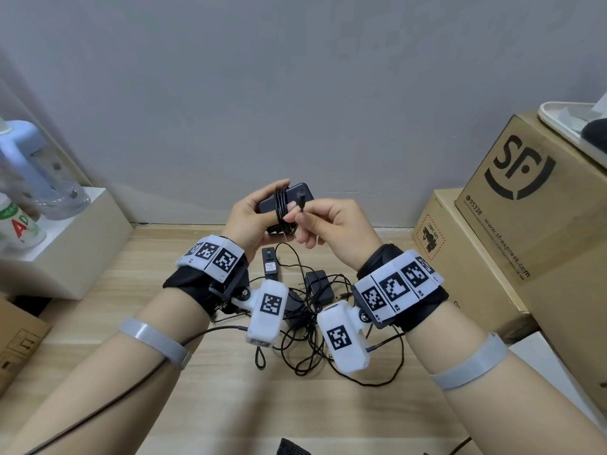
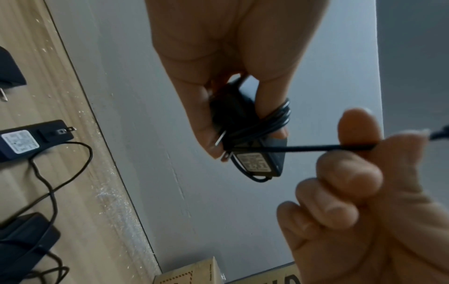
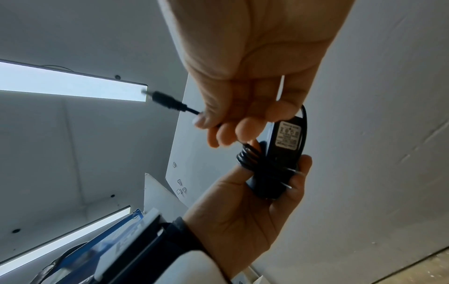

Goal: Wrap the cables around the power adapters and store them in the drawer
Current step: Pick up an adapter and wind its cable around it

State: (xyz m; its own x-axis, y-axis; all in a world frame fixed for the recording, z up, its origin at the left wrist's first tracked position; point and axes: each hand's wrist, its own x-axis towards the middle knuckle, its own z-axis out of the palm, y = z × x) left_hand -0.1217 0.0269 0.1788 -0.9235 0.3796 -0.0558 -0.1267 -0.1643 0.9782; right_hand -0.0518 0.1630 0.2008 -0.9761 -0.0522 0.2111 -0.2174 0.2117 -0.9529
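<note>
Black power adapter (image 1: 297, 193) held up above the tabletop (image 1: 203, 389), cable (image 1: 283, 208) coiled round its middle, gripped in the left hand (image 1: 253, 218). Barrel plug (image 1: 300, 197) end pinched in the right hand (image 1: 328, 224): wrapping nearly done. Next, probably: tuck that end under a coil, with other adapters (image 1: 271, 267) left tangled below.

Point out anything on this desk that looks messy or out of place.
Black power adapters lie in a tangle of thin black cables on the wooden desk, beneath both wrists. Nothing looks damaged. The left hand holds an adapter already wrapped.
</note>
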